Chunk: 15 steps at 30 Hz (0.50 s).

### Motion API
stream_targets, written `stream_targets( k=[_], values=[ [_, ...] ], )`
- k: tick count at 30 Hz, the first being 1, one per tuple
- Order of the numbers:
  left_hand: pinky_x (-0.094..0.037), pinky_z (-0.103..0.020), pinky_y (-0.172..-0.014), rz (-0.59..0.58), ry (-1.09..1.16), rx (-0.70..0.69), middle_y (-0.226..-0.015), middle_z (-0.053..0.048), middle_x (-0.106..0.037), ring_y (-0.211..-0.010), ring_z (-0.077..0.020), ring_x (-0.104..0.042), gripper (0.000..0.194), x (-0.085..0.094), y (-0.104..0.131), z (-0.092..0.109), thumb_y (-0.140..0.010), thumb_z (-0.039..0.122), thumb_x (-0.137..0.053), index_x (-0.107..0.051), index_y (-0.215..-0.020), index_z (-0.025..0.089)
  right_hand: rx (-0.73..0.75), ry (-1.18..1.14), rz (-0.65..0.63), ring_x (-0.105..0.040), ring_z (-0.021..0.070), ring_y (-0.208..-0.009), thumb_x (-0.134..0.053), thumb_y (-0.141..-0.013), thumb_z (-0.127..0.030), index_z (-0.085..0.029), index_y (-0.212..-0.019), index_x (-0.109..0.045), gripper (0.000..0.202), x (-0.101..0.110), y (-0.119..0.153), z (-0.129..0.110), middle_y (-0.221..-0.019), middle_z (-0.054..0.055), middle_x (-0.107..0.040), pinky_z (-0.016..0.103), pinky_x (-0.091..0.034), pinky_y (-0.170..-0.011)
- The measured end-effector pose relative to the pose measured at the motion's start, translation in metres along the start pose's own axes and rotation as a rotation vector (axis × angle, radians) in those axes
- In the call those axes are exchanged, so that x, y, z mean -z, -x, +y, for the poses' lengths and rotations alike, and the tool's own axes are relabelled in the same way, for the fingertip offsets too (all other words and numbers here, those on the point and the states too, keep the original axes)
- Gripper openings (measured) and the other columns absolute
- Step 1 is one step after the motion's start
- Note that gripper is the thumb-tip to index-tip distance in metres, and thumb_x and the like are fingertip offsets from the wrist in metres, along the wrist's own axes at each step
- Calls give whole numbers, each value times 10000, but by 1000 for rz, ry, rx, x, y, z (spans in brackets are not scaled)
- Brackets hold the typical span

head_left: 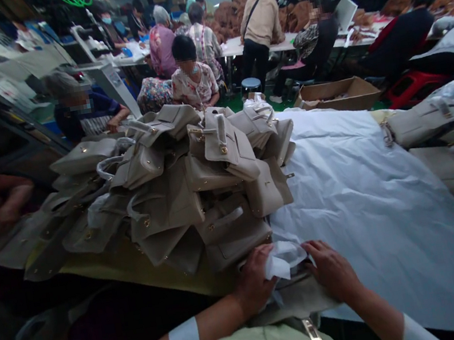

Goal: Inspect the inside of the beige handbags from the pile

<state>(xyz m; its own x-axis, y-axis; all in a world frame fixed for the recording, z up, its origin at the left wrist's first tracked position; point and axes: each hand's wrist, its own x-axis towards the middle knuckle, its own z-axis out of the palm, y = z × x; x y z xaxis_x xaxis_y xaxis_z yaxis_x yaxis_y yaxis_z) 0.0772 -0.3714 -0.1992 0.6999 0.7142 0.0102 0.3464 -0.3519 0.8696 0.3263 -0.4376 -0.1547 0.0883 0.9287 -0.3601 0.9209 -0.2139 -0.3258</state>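
Observation:
A grey-beige bag [293,304] lies at the table's front edge, close to my body, with a metal clasp hanging at its lower side. White wrapping [283,259] covers its upper part. My left hand [256,281] is closed on the wrapping's left side. On the right, my right hand [333,268] has its fingers curled over the wrapping and the bag's edge. Just beyond my hands rises a big heap of similar beige bags [238,237], some with wrapped handles.
White sheeting [356,189] covers the table to the right, with more beige bags [441,122] at its far right side. A cardboard box [336,96] stands beyond the table. Several people sit or stand around; a person's arm [10,200] is at the left.

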Motion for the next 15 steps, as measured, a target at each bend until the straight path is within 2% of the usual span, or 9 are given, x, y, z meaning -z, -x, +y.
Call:
stream_targets(
  k=[2, 5, 8, 11, 13, 15],
  values=[
    [-400, -525, -1303, -33, -112, 63, -1569, -191, -589, -1464, -343, -520, 680, 3, -4, 11, -949, 364, -734, -547, -1557, 125, 93, -69, -76, -659, 284, -1354, -566, -854, -83, -157, -1439, -706, 606, 3, -16, 13, -1502, 164, -701, 393, -446, -1207],
    [-433, -543, -1260, -156, -322, 167, -1516, -155, -637, -1404, -370, -544, 554, 6, -13, 35, -957, 287, -707, -649, -1497, 179, 199, -114, -242, -740, 254, -1182, -512, -880, -83, -181, -1277, -798, 499, -3, -39, 17, -1279, 137, -813, 350, -484, -1114],
    [-471, -489, -1219, -333, -409, 161, -1463, -138, -684, -1368, -339, -583, 481, -1, -20, 52, -1016, 203, -562, -672, -1485, 191, 123, -31, -231, -759, 270, -1103, -448, -951, -111, -168, -1256, -803, 471, -13, -49, 18, -1162, 168, -822, 331, -518, -944],
    [-431, -464, -1269, -512, -423, 103, -1543, -196, -632, -1438, -351, -556, 574, -15, -25, 56, -988, 304, -649, -614, -1520, 92, 40, 56, -213, -769, 276, -1073, -432, -993, -133, -184, -1323, -775, 479, -22, -49, 22, -1157, 176, -814, 335, -497, -897],
    [-441, -461, -1269, -575, -433, 120, -1546, -220, -625, -1439, -364, -566, 621, -22, -31, 55, -963, 376, -689, -621, -1496, 64, 30, 95, -224, -772, 269, -1049, -445, -1011, -152, -214, -1319, -773, 454, -27, -48, 24, -1144, 160, -814, 327, -481, -862],
    [-489, -464, -1229, -610, -467, 189, -1487, -213, -673, -1389, -359, -618, 514, -28, -40, 53, -1011, 355, -601, -674, -1436, 77, 35, 122, -246, -774, 266, -1018, -449, -1040, -192, -229, -1268, -786, 409, -28, -47, 24, -1109, 151, -816, 323, -465, -826]
  ],
)
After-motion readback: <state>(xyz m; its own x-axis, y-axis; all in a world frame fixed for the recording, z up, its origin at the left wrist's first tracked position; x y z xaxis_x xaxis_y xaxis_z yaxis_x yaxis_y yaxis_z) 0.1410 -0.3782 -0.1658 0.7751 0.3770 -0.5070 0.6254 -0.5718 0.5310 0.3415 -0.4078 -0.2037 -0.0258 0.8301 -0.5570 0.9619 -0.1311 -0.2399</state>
